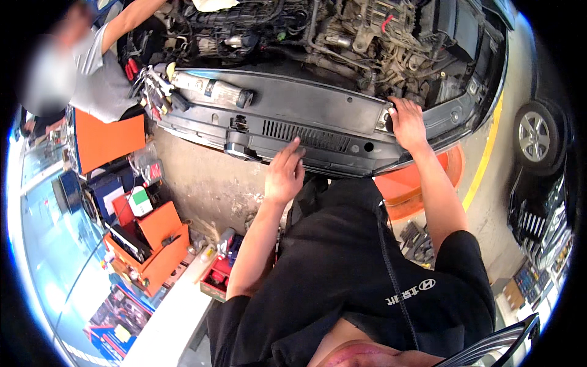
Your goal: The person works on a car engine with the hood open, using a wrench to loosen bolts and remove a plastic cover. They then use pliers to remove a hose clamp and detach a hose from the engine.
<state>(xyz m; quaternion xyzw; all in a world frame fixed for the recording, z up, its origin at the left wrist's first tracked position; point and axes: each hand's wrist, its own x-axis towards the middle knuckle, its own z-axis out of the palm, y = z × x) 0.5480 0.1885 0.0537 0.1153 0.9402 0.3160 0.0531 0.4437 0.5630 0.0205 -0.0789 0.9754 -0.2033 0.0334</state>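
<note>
The black front panel (306,110) of a car's engine bay runs across in front of me. My left hand (284,174) rests at its near edge beside the slotted vent (306,133), fingers stretched out, holding nothing. Further right, my right hand (406,119) lies on the panel's right end next to a small metal bracket (383,120), fingers laid forward and the tips partly hidden. On the panel's left lie a white cylindrical work light (211,89) with a dark end and a heap of pliers and other hand tools (156,92).
The open engine bay (367,37) spreads beyond the panel. Another person (104,79) reaches in from the left. Orange cabinets (160,235) and a red toolbox (218,273) stand lower left. An orange round container (422,183) is at my right, and a dark car (538,165) further right.
</note>
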